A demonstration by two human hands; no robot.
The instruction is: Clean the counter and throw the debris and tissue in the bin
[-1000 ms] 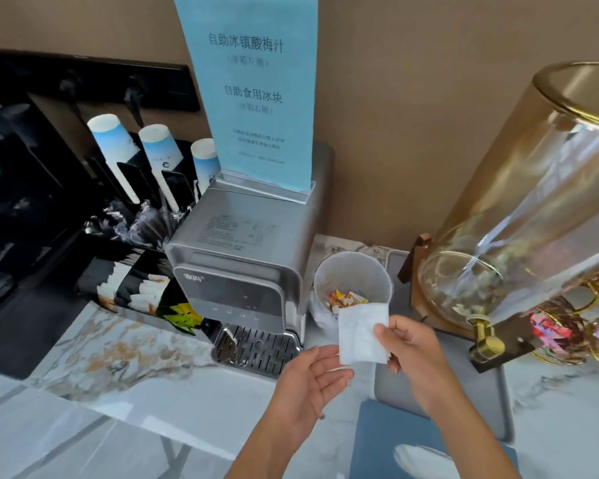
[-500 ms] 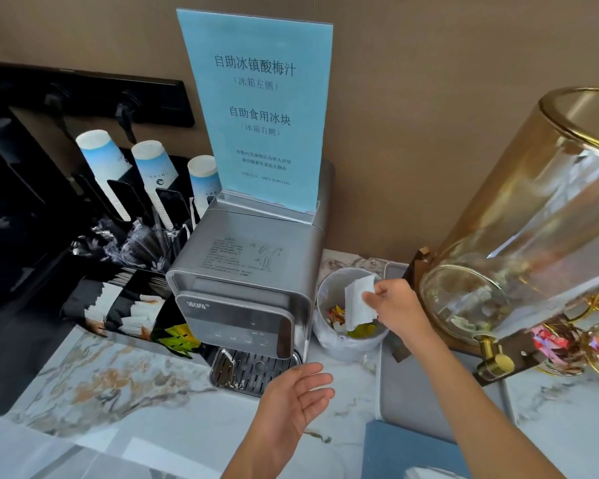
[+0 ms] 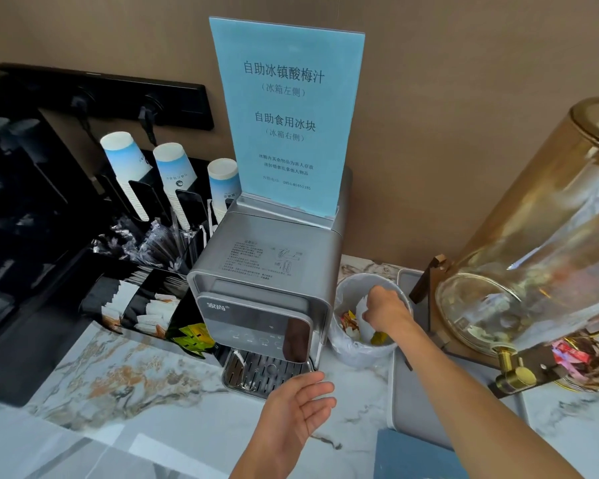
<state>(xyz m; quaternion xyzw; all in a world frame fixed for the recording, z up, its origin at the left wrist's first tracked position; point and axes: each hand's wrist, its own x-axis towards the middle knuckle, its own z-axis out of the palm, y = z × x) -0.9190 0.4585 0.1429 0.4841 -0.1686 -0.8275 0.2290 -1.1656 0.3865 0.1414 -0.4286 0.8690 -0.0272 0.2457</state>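
Head view: nearest, at 6 o'clock, the left hand [image 3: 300, 407] floats palm-up above the marbled counter [image 3: 125, 385], fingers spread loose and holding nothing. Its fingertips lie just in front of the metal drip tray [image 3: 256, 369] of the silver water dispenser [image 3: 267, 288].

Toward 4 o'clock a grey tray [image 3: 415, 406] lies flat on the counter, with the right forearm crossing above it.

Farther in, at about 2 o'clock from the left hand, the right hand [image 3: 386, 311] reaches down into the mouth of the small lined bin [image 3: 351, 347]. Its fingers are bunched on the white tissue [image 3: 363, 314], which sits inside the bin against the hand. Coloured wrappers lie in the bin beneath. The bin stands just beside the dispenser's right flank and touches the tray's far corner, or nearly; I cannot tell which.

At 3 o'clock a glass drink dispenser [image 3: 540, 271] tilts on a wooden stand, brass tap toward the viewer.

At 10 o'clock a black organiser [image 3: 142, 292] holds sachets and wrapped stirrers, with stacks of paper cups [image 3: 173, 178] behind.

At 12 o'clock, farthest, a blue sign [image 3: 286, 115] stands upright on top of the silver dispenser, against the brown wall.
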